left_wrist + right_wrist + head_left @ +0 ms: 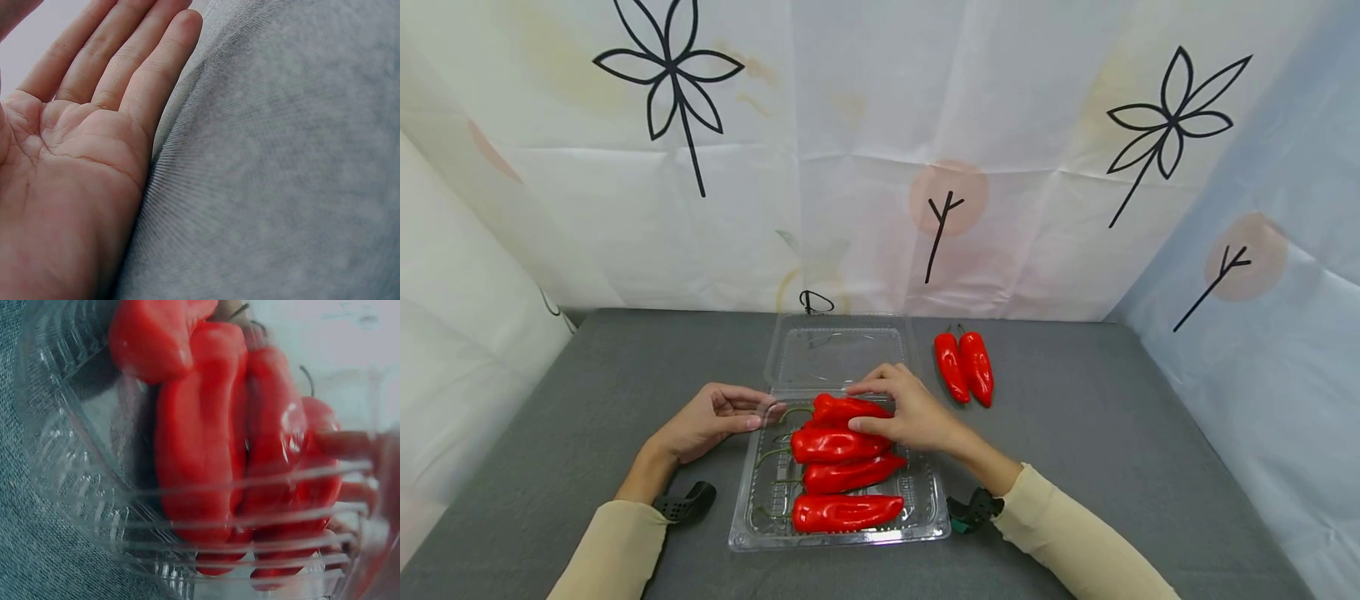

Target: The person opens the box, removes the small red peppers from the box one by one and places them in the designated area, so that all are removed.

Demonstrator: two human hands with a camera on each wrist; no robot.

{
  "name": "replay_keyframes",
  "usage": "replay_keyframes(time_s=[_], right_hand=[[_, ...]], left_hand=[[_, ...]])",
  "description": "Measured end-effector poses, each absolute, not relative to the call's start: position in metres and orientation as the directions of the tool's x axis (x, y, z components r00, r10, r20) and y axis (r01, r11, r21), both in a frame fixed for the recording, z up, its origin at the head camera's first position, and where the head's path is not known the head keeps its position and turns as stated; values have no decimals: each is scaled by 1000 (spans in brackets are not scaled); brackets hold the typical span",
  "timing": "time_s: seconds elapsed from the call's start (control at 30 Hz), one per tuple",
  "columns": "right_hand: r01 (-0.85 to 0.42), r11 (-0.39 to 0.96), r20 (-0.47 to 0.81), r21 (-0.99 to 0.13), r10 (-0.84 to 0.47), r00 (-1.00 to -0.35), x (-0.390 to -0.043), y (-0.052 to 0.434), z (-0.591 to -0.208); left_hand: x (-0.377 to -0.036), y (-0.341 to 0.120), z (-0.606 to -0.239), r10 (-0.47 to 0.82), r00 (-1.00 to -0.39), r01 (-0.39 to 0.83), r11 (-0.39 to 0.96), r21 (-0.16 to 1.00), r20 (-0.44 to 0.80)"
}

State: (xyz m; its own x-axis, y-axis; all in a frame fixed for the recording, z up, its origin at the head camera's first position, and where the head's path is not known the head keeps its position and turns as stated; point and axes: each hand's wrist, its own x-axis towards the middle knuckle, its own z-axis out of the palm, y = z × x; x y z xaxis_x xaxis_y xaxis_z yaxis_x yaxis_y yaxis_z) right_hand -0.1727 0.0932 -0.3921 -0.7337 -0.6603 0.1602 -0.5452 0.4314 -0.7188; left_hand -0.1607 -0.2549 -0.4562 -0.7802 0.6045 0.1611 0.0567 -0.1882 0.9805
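Observation:
A clear plastic clamshell container (741, 508) lies with several red peppers in it, stems to the left. My right hand (906, 408) reaches over its back right side and grips the rearmost red pepper (835, 408) between thumb and fingers. In the right wrist view, fingers (347, 444) press against a red pepper (319, 481), partly seen through the ribbed plastic wall. My left hand (718, 417) is at the container's back left corner, fingertips touching its side. The left wrist view shows that hand's fingers (156, 75) nearly straight, little finger beside the grey cloth.
Two more red peppers (976, 367) lie side by side on the grey tabletop (1075, 400), right of the container's opened lid (842, 354). The lid lies back toward a patterned white curtain (865, 125). Dark bands (685, 504) circle both wrists.

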Motion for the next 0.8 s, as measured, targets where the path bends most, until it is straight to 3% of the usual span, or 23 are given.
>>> replay_keyframes(time_s=[0.8], right_hand=[[-607,319,307,-728,-639,-705,-166,100,-393]], left_hand=[[-160,-253,-456,604,-779,57,-197,979,167]])
